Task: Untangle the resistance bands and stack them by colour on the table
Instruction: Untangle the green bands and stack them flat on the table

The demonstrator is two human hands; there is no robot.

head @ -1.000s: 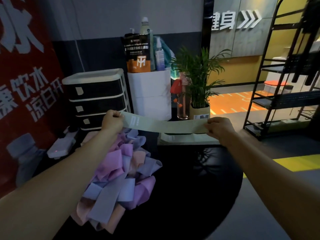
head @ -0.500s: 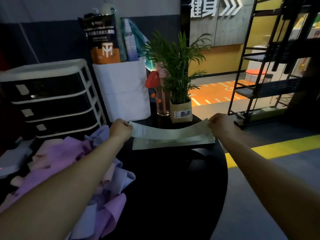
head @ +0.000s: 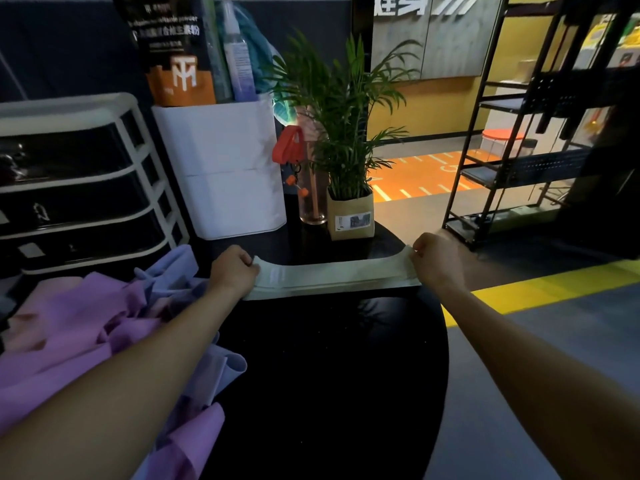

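Observation:
A pale green resistance band [head: 332,273] is stretched flat between my two hands. My left hand [head: 232,268] grips its left end and my right hand [head: 433,259] pinches its right end. Its middle lies on a small stack of pale green bands [head: 332,288] on the far part of the round black table [head: 329,375]. A tangled heap of purple, lilac and pink bands [head: 104,327] covers the left side of the table, partly under my left forearm.
Behind the stack stand a potted palm in a paper bag [head: 349,220], a glass bottle [head: 311,199], a white bin [head: 232,171] and a drawer unit [head: 79,188]. A black metal rack [head: 519,150] stands right. Floor with a yellow stripe [head: 540,289] lies beyond the table's edge.
Both hands have lowered the green band from mid-air onto the green stack. The view has shifted right and closer, pushing the tangled heap toward the left.

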